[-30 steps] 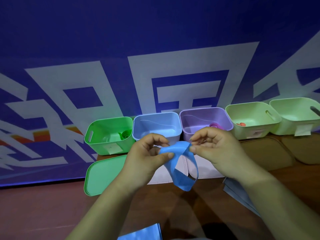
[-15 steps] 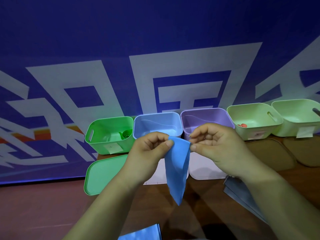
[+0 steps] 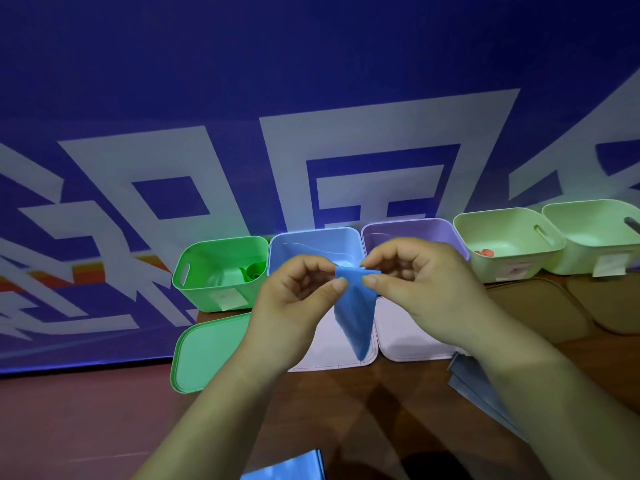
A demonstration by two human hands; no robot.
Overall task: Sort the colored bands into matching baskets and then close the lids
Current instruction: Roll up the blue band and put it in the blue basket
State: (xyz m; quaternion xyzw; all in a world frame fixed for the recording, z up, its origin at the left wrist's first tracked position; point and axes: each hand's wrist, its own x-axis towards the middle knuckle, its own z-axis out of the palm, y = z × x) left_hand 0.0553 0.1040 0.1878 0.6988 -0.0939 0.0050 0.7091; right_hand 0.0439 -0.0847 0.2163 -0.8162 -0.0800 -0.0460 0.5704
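A blue band [image 3: 355, 310] hangs folded flat between my hands, its top edge pinched on the left by my left hand [image 3: 294, 299] and on the right by my right hand [image 3: 419, 285]. Both hands hover just in front of the blue basket [image 3: 311, 244]. To its left is the green basket [image 3: 221, 271] with a rolled green band [image 3: 254, 271] inside. The purple basket [image 3: 433, 230] stands to the right, partly hidden by my right hand. Further right are two pale green baskets [image 3: 505, 244]; the nearer one holds something red [image 3: 485, 252].
Lids lie on the brown table in front of the baskets: a green lid [image 3: 204, 351], two pale lids [image 3: 408, 341] and brown lids [image 3: 540, 310] at the right. Grey-blue sheets [image 3: 474, 379] lie under my right forearm. A blue object [image 3: 287, 467] sits at the bottom edge.
The band was a twisted open loop between my hands; now it hangs flattened into a narrow folded strip. Both hands rose slightly toward the blue basket and keep their pinch.
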